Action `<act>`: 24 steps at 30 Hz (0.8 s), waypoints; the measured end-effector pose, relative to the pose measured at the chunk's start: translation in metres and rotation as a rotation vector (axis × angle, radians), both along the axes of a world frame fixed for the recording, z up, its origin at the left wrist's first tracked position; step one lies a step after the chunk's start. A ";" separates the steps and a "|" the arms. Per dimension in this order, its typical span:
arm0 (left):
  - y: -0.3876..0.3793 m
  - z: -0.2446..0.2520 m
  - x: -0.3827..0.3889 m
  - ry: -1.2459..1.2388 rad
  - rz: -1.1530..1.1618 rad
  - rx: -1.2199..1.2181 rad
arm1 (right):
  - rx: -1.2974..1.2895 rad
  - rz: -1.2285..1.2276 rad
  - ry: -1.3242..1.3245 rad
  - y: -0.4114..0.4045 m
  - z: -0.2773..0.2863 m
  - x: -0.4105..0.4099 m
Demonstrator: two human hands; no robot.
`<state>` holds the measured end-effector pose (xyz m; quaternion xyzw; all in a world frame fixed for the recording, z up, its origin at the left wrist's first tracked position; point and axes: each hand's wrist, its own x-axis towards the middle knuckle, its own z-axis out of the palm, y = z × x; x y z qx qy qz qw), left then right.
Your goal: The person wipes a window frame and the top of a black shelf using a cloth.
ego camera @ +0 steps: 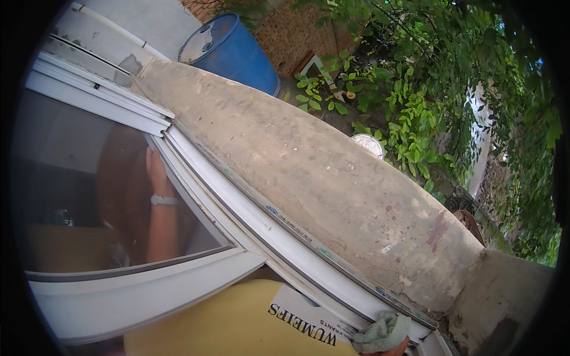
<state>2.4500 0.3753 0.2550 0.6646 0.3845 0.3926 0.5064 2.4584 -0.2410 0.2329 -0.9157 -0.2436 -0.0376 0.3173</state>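
At the lower right, my right hand [395, 349] is partly cut off by the picture's edge. It holds a bunched pale green cloth [385, 331] against the white window track [285, 229]. Behind the glass pane [67, 178] of the sliding sash, a hand [156, 167] with a pale wristband [163, 200] shows near the sash's upright edge. It looks to be my left hand, seen through the pane or mirrored in it; which one I cannot tell. Its grip is unclear. My yellow shirt [213, 316], bearing print, lies close below the sash's white frame [133, 285].
Outside the track runs a stained concrete ledge [303, 164], meeting a low wall [503, 285] at the right. Beyond it stand a blue plastic drum [236, 53], a round white-topped container [368, 145] and leafy branches [409, 129]. A white pipe [116, 29] runs along the wall.
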 end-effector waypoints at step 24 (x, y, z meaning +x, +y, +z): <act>0.012 0.001 -0.011 0.058 -0.079 -0.076 | -0.020 -0.018 0.093 0.002 0.000 0.031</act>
